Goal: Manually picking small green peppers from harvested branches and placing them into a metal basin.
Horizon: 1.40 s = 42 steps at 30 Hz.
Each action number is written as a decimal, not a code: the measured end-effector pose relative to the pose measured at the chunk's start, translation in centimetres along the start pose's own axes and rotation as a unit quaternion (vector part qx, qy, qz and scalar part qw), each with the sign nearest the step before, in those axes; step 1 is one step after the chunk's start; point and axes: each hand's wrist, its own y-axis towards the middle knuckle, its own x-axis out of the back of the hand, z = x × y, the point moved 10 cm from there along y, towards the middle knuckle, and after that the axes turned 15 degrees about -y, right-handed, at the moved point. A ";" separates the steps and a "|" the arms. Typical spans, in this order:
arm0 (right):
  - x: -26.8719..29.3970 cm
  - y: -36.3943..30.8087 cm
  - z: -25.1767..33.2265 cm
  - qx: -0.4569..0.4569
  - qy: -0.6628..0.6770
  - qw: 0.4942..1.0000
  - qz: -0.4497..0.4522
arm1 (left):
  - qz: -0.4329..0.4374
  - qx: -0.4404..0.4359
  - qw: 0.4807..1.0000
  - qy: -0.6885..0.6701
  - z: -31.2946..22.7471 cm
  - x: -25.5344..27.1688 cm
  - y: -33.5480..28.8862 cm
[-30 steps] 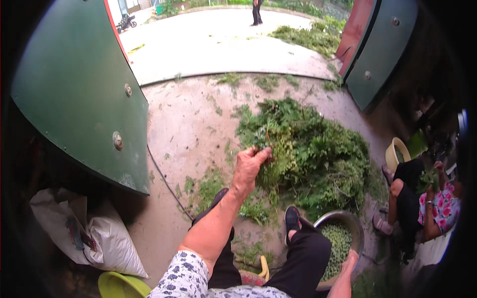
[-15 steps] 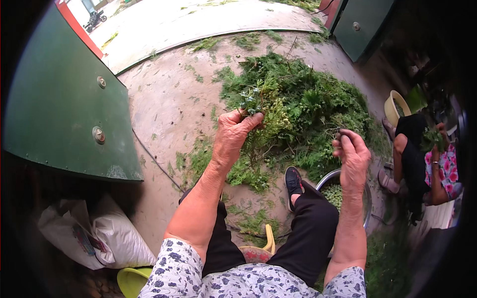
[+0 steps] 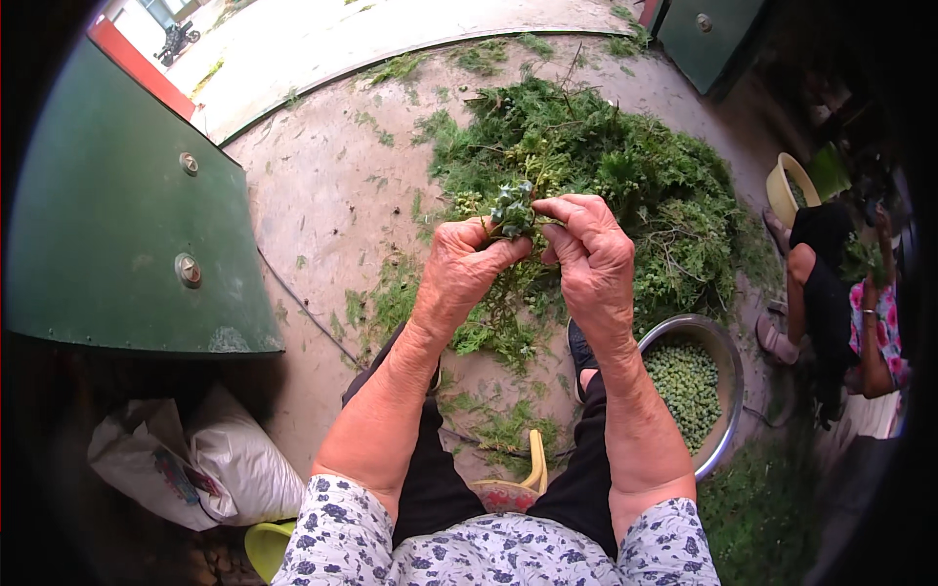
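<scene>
Sprig [image 3: 512,213] pinched by left fingers [image 3: 506,255]; right fingers [image 3: 567,210] alongside, grip unclear; bowl [image 3: 727,376] right; greenery pile [image 3: 684,190] beyond

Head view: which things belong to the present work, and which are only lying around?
Apparently in use:
sprig held in left hand; right hand close by
green branch pile
metal basin with green berries

Apparently lying about:
white sacking
yellow-green basin
dark cable

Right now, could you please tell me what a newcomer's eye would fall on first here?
Probably the big heap of green branches on the floor, just above centre. In front of it, the left hand pinches a sprig with a blue-green cluster, the right hand close beside it. A metal bowl of pale green berries stands to the right, and a large green door fills the upper left.
</scene>
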 end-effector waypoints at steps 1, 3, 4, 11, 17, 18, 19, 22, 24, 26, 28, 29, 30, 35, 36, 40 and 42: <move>0.2 0.1 0.3 0.037 -0.038 0.999 -0.014 | 0.000 0.002 1.000 -0.001 0.0 0.1 0.0; 0.0 0.1 1.1 0.050 -0.045 0.998 -0.001 | 0.006 0.000 0.998 0.069 -0.1 0.1 -0.1; -0.1 -0.1 0.8 0.043 -0.036 0.998 -0.001 | 0.005 0.001 0.998 0.070 0.0 0.0 -0.1; 0.0 -0.2 -0.2 0.038 -0.024 0.999 0.017 | -0.001 -0.033 0.996 0.081 -0.5 -0.4 0.0; -1.3 -0.6 -2.5 -0.118 0.106 0.981 0.112 | 0.011 -0.008 0.998 0.067 -0.2 -0.8 -0.2; -1.9 -1.1 -3.3 -0.175 0.155 0.962 0.138 | 0.007 0.016 1.000 0.018 -0.1 -1.0 -0.2; -1.8 -1.1 -3.4 -0.176 0.155 0.962 0.138 | 0.007 0.016 1.000 0.017 -0.4 -1.2 -0.2; -2.4 -1.8 -4.5 -0.234 0.223 0.934 0.150 | 0.035 0.038 0.996 0.072 -0.6 -1.7 -0.2; -3.0 -2.4 -5.3 -0.285 0.332 0.889 0.133 | 0.035 0.035 0.998 0.033 -0.3 -1.8 -0.2; -3.0 -2.4 -5.0 -0.279 0.354 0.883 0.133 | 0.020 0.038 0.999 0.007 0.2 -1.5 -0.2; -2.8 -2.2 -4.6 -0.273 0.376 0.875 0.133 | 0.004 0.041 0.999 -0.019 0.9 -1.0 -0.1; -2.5 -1.9 -4.5 -0.269 0.391 0.871 0.124 | -0.015 0.025 0.999 -0.028 0.9 -0.5 0.0; -2.3 -1.6 -4.4 -0.266 0.407 0.866 0.116 | -0.035 0.009 0.999 -0.037 0.7 0.0 0.1; -2.3 -1.8 -3.5 -0.217 0.386 0.886 0.137 | -0.041 0.007 0.998 0.038 0.7 -0.1 0.2; -2.2 -1.6 -3.5 -0.175 0.293 0.932 0.121 | -0.038 -0.004 0.997 0.067 0.8 -0.1 0.3; -1.5 -1.1 -2.4 -0.080 0.067 0.993 0.050 | -0.036 -0.033 0.982 0.180 0.8 0.0 0.3; -1.1 -1.1 -2.0 -0.056 -0.007 0.998 0.029 | -0.041 -0.165 0.952 0.254 -1.4 -1.1 -0.1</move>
